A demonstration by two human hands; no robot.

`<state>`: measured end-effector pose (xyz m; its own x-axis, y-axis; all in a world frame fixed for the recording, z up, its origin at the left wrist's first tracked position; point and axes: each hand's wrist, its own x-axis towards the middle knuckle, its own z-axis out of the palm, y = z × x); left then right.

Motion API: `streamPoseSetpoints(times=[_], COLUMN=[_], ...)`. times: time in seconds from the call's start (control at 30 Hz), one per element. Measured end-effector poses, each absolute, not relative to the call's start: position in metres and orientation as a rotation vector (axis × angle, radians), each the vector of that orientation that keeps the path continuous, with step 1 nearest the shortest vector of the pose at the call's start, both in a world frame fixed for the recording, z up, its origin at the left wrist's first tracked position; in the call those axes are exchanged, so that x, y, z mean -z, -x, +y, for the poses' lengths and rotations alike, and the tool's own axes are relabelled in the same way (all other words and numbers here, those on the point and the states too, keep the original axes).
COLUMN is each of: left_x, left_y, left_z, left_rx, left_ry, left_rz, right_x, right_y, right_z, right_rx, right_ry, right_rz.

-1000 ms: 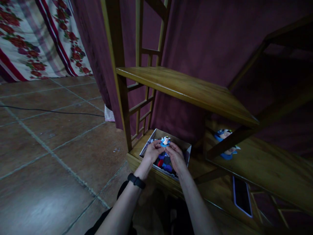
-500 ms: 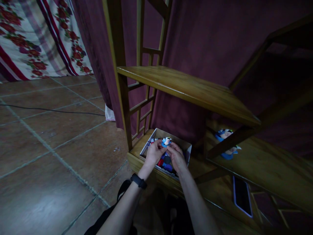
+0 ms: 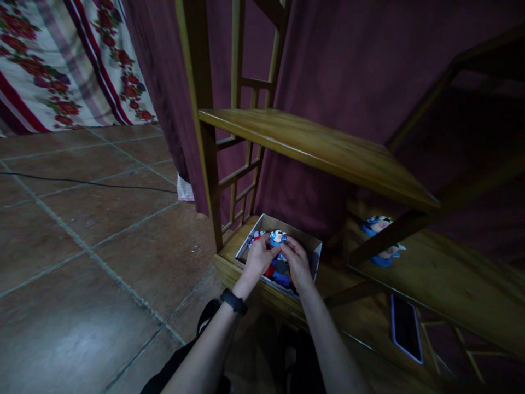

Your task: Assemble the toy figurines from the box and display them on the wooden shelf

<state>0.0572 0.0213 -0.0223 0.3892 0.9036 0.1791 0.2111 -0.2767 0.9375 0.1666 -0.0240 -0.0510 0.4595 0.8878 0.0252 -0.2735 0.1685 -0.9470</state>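
Observation:
Between my two hands is a small blue-and-white figurine [image 3: 278, 237], held above an open cardboard box [image 3: 316, 257]. My left hand [image 3: 258, 258] grips it from the left, fingers closed on its side. From the right, my right hand [image 3: 296, 261] pinches the same figurine with thumb and fingers. Inside the box lie several small coloured pieces [image 3: 280, 271], red, blue, purple and grey, partly covered by my hands. Two similar blue-and-white figurines, a rear one [image 3: 376, 223] and a front one [image 3: 385, 256], stand on the shelf to the right, partly behind a wooden bar.
The box sits on the low level of a wooden shelf unit [image 3: 320, 148], under a higher board. A phone [image 3: 406, 328] lies at the lower right. Purple curtain [image 3: 348, 71] hangs behind. A black cable [image 3: 90, 183] crosses the tiled floor [image 3: 82, 284] at left.
The figurine has turned slightly between my hands and shifted a little left. Both hands keep their hold over the box, and the view has moved very slightly.

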Motion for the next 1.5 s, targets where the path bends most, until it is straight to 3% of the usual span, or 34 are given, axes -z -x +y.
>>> streamPoseSetpoints(times=[1.5], left_x=[0.023], left_y=[-0.071], left_z=[0.008], left_rx=[-1.017], left_ry=[-2.021], left_rz=[1.058], right_x=[0.044], right_y=[-0.166], right_z=[-0.025], right_rx=[-0.819], right_ry=[1.191], right_rz=[-0.626])
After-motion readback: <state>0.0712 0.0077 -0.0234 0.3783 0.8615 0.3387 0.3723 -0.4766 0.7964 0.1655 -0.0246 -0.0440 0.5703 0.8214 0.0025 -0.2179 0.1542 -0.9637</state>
